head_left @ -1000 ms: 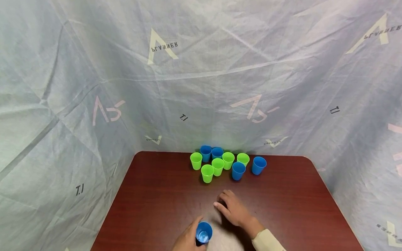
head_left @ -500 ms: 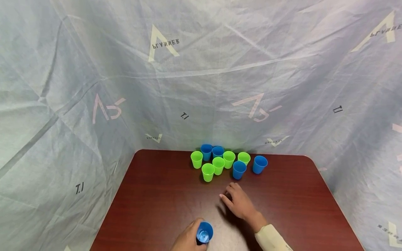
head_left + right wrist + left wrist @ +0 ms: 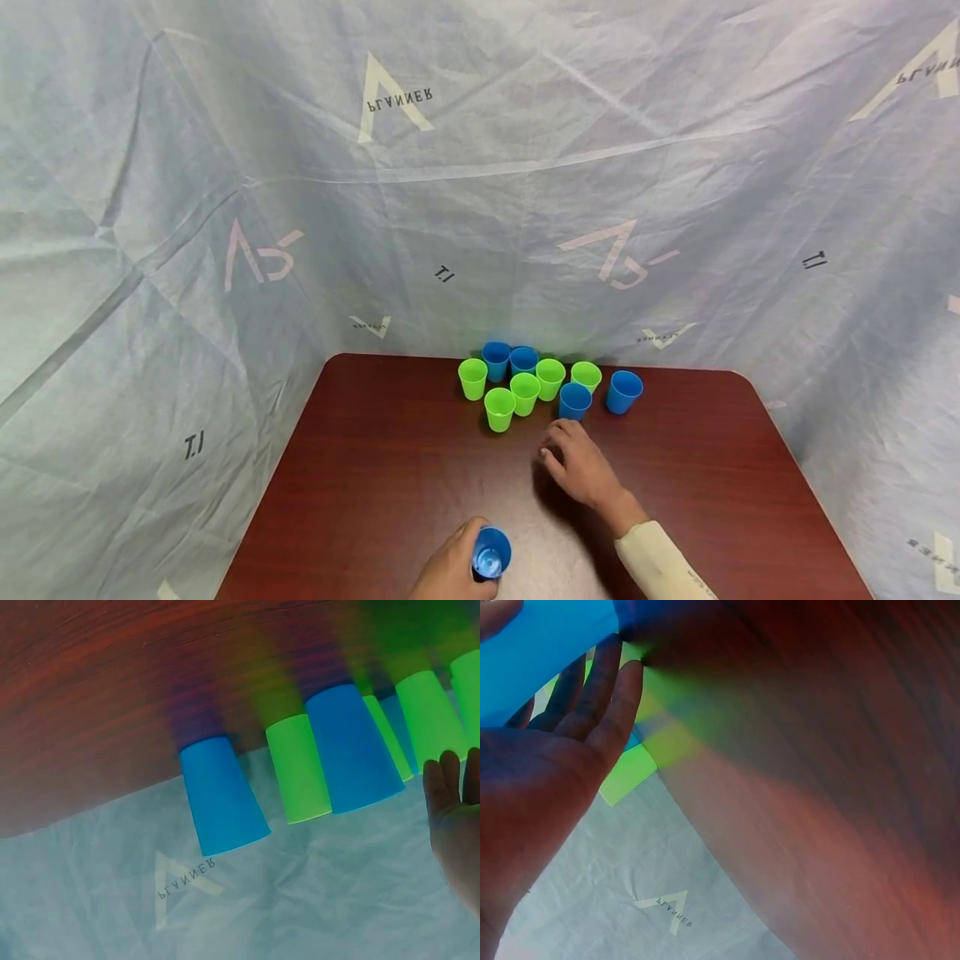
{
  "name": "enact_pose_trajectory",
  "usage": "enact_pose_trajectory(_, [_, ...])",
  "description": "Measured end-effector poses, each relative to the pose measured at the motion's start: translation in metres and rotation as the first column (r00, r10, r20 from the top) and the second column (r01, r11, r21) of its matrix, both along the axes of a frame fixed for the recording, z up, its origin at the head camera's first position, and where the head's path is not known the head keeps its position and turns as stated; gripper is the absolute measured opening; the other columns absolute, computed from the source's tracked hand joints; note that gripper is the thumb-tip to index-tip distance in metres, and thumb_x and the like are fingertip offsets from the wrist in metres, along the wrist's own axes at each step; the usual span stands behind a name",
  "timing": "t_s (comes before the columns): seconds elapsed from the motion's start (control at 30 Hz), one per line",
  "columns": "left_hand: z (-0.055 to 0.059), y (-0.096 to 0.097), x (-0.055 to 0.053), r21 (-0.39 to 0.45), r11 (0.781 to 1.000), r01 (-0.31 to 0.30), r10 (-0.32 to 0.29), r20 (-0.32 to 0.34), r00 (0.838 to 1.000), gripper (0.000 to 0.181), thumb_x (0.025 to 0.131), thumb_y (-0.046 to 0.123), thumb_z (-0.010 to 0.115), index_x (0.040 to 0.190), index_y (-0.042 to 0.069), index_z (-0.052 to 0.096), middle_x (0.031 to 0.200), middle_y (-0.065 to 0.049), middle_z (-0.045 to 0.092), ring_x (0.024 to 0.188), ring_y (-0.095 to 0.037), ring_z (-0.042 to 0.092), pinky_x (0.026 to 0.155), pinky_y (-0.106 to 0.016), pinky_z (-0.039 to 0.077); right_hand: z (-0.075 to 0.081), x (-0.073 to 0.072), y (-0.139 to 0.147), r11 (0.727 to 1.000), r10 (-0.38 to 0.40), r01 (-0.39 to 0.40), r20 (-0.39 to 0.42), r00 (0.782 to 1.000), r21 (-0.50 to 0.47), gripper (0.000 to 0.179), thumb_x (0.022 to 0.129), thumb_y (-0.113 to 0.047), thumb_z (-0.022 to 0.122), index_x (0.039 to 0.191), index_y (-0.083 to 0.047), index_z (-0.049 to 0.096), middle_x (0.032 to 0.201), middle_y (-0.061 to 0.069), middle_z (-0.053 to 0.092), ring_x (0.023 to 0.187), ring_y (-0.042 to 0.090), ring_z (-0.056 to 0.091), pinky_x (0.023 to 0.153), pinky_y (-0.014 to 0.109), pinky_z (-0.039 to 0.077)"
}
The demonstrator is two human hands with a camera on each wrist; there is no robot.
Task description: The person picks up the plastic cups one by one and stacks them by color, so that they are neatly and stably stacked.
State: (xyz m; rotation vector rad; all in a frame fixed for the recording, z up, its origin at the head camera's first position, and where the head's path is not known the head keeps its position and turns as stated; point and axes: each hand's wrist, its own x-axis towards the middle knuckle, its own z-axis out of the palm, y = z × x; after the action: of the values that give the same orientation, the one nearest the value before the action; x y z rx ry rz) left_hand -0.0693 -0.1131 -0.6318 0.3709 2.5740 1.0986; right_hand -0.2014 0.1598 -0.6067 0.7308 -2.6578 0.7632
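Near the front of the table, my left hand (image 3: 455, 567) grips a blue cup (image 3: 491, 553) by its side, its mouth facing up. In the left wrist view the fingers of the left hand (image 3: 570, 742) lie around that blue cup (image 3: 544, 656). My right hand (image 3: 585, 471) reaches forward over the table with loosely bent fingers and holds nothing. Just beyond its fingertips stands another blue cup (image 3: 575, 400). The right wrist view has the right hand (image 3: 457, 817) at the edge, apart from the blue cup (image 3: 352, 750).
Several upright green and blue cups stand along the back of the brown table (image 3: 375, 467). Among them are a green cup (image 3: 499, 410) at the front and a blue cup (image 3: 624, 392) at the far right. A grey-white sheet (image 3: 495, 208) hangs behind and beside the table.
My right hand has moved forward and to the right, closer to the front blue cup. The left hand keeps hold of its blue cup in nearly the same place.
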Motion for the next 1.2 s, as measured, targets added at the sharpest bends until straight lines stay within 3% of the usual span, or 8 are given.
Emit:
enact_pose_trajectory(0.27, [0.005, 0.002, 0.000, -0.028, 1.000, -0.014, 0.013, -0.013, 1.000, 0.072, 0.074, 0.029, 0.091, 0.135, 0.017, 0.055, 0.125, 0.000, 0.068, 0.110, -0.017, 0.069, 0.089, -0.042, 0.058, 0.002, -0.006, 0.004, 0.997, -0.026, 0.025, -0.018, 0.999, -0.071, 0.054, 0.096, -0.012, 0.076, 0.146, -0.009, 0.060, 0.158, 0.014, 0.052, 0.143, 0.034, 0.053, 0.110, 0.055, 0.053])
enact_pose_trajectory(0.6, [0.006, 0.003, -0.001, -0.029, 0.999, -0.015, 0.017, 0.044, 0.999, 0.070, 0.075, 0.027, 0.091, 0.133, 0.018, 0.054, 0.125, 0.000, 0.067, 0.112, -0.021, 0.068, 0.091, -0.048, 0.059, -0.005, -0.019, 0.011, 0.999, -0.029, 0.027, -0.049, 0.998, -0.043, 0.057, 0.093, -0.010, 0.077, 0.147, -0.008, 0.059, 0.163, 0.023, 0.045, 0.153, 0.046, 0.039, 0.116, 0.064, 0.044])
enact_pose_trajectory(0.83, [0.001, 0.006, 0.003, 0.006, 1.000, 0.009, -0.009, -0.009, 1.000, 0.065, 0.075, 0.025, 0.092, 0.128, 0.021, 0.054, 0.120, 0.005, 0.066, 0.110, -0.013, 0.067, 0.090, -0.038, 0.058, -0.007, -0.030, 0.018, 0.999, -0.043, 0.043, 0.000, 0.999, -0.007, 0.057, 0.095, -0.014, 0.074, 0.149, -0.007, 0.058, 0.166, 0.026, 0.039, 0.157, 0.049, 0.029, 0.121, 0.069, 0.036])
enact_pose_trajectory(1.2, [0.001, 0.007, 0.003, -0.001, 1.000, -0.012, 0.012, 0.012, 1.000, 0.064, 0.075, 0.026, 0.092, 0.127, 0.022, 0.055, 0.120, 0.006, 0.065, 0.109, -0.014, 0.068, 0.089, -0.043, 0.059, -0.014, -0.044, 0.020, 0.996, -0.056, 0.058, -0.027, 0.998, 0.070, 0.077, 0.088, -0.011, 0.080, 0.158, -0.009, 0.047, 0.168, 0.031, 0.031, 0.157, 0.055, 0.023, 0.123, 0.075, 0.023])
